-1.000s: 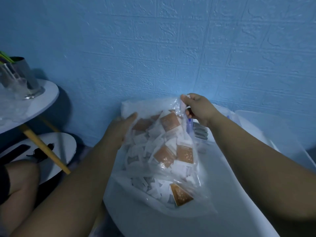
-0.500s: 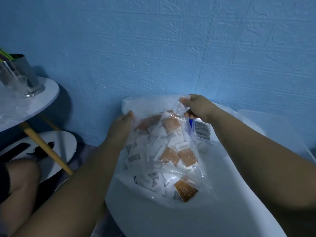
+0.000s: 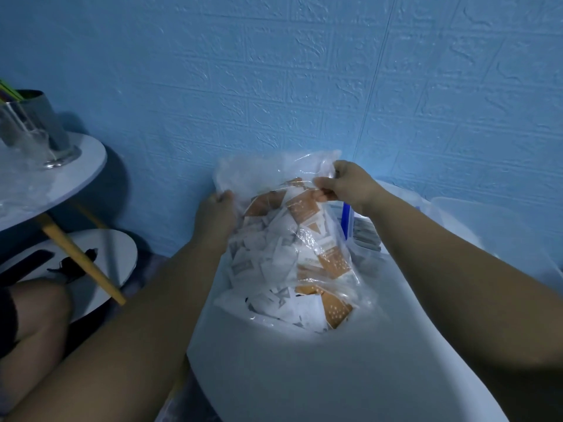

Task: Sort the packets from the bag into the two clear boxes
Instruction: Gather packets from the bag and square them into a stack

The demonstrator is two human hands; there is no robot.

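- Since the earlier frames the left hand (image 3: 217, 208) has slid up from the flank of the bag (image 3: 283, 178) to its left rim. The mouth now stands taller and wider. The right hand (image 3: 350, 185) has stayed at the top right corner.
- The bag sits upright on the white surface (image 3: 304, 376), close to the blue wall (image 3: 304, 71). It is stuffed with small white packets (image 3: 274, 257) and fewer orange packets (image 3: 333, 263). None lies outside it.
- The left hand grasps the film at the rim with curled fingers. The right hand pinches the film between thumb and fingers.
- A clear box (image 3: 487, 236) stands beyond the right forearm. Another clear rim shows just behind the right wrist, with a blue piece (image 3: 345, 220) beside the bag. I cannot tell whether that rim is the second box.
- The step in hand looks like opening the bag, and sorting has not begun.
- The film looks thin and slack, and only the two hands hold the mouth up.
- If one hand lets go to reach in, that side may fold. Packets could then spill onto the surface or off its left edge.
- Pulling the rims apart too hard could split the film.
- A side table (image 3: 76, 166) with a metal cup (image 3: 45, 123) stands well apart on the left.
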